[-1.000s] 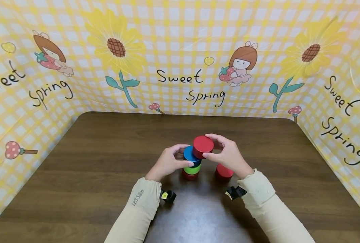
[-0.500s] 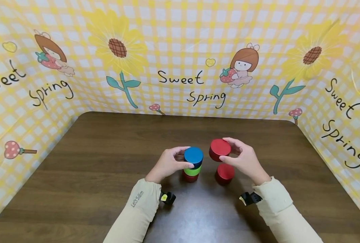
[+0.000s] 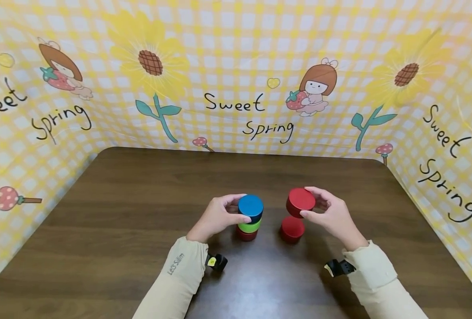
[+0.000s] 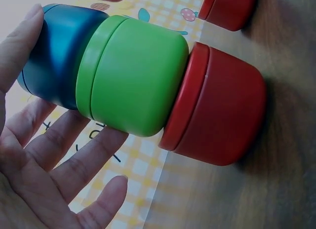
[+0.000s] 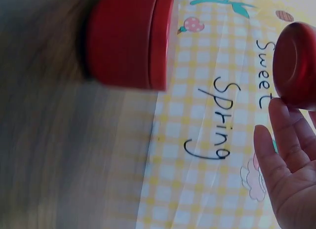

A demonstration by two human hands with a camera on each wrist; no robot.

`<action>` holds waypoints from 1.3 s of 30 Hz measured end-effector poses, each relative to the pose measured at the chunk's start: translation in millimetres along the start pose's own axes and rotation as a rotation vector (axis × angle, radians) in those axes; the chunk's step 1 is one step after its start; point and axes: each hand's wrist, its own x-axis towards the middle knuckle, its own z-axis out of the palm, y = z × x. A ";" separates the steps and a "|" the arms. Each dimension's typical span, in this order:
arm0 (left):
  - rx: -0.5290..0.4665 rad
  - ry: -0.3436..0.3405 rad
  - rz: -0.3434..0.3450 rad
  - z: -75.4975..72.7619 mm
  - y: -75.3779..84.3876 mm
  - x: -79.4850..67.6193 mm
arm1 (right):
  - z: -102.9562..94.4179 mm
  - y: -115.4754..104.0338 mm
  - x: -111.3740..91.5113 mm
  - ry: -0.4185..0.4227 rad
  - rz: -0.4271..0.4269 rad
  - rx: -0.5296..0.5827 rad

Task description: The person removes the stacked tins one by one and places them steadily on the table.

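Head view bright, fairly sharp; pale glare on tabletop (image 3: 244, 297) below L fingers (image 3: 233, 197). R wrist view dimmer, w/ tabletop dark & blurry frame-left of R fingers (image 5: 285, 133).

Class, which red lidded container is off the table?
The red container in the right hand; a second stands alone on the table, a third beneath the green container.

Blue jar (image 4: 61, 54), grn jar (image 4: 133, 76), 3 red jars (image 4: 222, 110); cloth (image 3: 228, 53) yel/wht check; table (image 3: 140, 190) brn, wood-grain.
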 end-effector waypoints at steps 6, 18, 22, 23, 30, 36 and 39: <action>0.017 0.007 0.002 2.0 3.3 -0.5 | -15.7 4.2 -7.7 0.045 -0.004 -0.051; 0.000 -0.007 -0.008 1.7 1.5 -2.2 | -27.1 18.5 -17.3 0.098 -0.024 -0.066; -0.003 -0.009 -0.006 1.0 2.3 -2.7 | -29.5 23.2 -19.1 0.090 -0.002 -0.098; -0.003 -0.009 -0.007 0.8 2.3 -2.7 | -30.2 24.2 -19.4 0.089 0.008 -0.110; 0.001 -0.007 -0.012 -0.1 1.4 -2.4 | -36.1 30.9 -21.1 0.069 0.036 -0.138; 0.006 -0.013 -0.004 -0.1 1.0 -2.3 | -41.5 38.0 -21.0 0.029 0.038 -0.165; 0.008 -0.020 0.003 0.3 0.1 -1.2 | -43.0 40.2 -21.0 0.009 0.043 -0.206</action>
